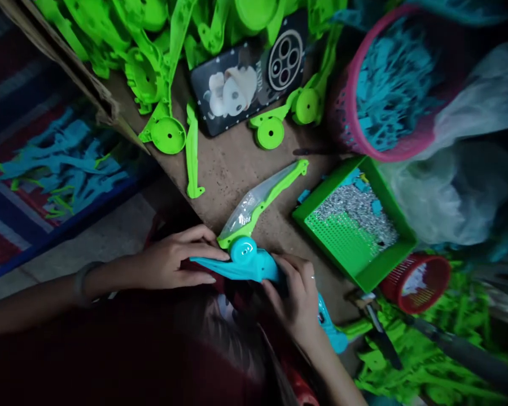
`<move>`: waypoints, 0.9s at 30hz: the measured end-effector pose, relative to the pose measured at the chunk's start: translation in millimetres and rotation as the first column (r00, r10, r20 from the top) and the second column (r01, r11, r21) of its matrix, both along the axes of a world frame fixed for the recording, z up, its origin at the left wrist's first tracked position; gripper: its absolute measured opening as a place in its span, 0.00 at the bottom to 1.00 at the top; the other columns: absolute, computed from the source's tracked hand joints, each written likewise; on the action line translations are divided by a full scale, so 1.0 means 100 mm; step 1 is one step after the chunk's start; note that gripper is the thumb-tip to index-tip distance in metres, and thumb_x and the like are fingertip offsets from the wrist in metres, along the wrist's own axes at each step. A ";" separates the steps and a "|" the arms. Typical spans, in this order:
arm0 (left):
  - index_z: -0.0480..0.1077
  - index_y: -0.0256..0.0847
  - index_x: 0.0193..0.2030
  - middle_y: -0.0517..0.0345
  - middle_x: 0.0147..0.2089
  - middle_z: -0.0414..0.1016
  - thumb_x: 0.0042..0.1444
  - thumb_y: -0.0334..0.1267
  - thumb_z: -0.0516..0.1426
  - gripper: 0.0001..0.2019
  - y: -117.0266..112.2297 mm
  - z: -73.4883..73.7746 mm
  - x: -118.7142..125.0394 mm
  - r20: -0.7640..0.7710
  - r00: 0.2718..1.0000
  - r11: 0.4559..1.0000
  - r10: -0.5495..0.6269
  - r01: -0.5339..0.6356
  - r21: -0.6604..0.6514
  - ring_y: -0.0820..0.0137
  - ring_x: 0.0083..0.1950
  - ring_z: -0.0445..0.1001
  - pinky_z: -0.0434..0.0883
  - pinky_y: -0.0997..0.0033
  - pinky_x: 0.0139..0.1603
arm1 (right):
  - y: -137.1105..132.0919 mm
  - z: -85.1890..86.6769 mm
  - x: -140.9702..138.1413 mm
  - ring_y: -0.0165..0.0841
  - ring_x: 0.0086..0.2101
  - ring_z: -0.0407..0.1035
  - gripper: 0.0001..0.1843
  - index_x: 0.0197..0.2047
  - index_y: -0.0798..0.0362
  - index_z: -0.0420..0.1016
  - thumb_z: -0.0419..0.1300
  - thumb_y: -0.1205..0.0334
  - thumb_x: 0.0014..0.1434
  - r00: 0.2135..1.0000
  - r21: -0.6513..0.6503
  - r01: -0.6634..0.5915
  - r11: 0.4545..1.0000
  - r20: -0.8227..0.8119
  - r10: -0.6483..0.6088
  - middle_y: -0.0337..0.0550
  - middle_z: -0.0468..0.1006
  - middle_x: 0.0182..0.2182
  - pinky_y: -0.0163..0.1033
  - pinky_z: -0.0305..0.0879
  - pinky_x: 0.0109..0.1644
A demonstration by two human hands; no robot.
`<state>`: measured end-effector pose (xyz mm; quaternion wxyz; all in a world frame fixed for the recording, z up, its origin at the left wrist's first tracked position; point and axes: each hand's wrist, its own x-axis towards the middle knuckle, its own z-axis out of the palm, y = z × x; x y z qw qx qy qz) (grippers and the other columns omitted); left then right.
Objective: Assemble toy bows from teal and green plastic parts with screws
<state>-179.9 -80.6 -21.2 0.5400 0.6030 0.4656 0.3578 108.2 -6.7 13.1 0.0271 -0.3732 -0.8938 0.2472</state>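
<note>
My left hand (186,256) pinches the narrow left end of a blue plastic part (254,268) with its fingers and thumb. My right hand (298,290) is closed around the other end of the same part, near the table edge. A round blue knob rises from its middle. Just beyond it lies a green plastic piece with a clear blade-like sheet (260,203); its lower end meets the knob, and I cannot tell whether they are joined. Another glossy blue piece (331,327) shows below my right wrist, partly hidden.
A phone in a panda case (249,79) lies before a heap of green parts (144,34). At right stand a green basket of small metal pieces (342,239), a pink basket of blue parts (355,90) and a red basket (438,287). A dark-handled tool (383,332) lies nearby.
</note>
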 end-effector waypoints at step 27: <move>0.74 0.38 0.43 0.51 0.45 0.72 0.59 0.42 0.63 0.10 -0.09 -0.19 0.13 0.011 0.993 0.982 0.118 -0.118 0.146 0.70 0.42 0.74 0.73 0.73 0.43 | -0.06 -0.02 0.00 0.43 0.46 0.69 0.30 0.65 0.51 0.57 0.60 0.62 0.63 0.999 0.046 -0.033 0.998 -0.006 0.033 0.54 0.71 0.47 0.49 0.73 0.45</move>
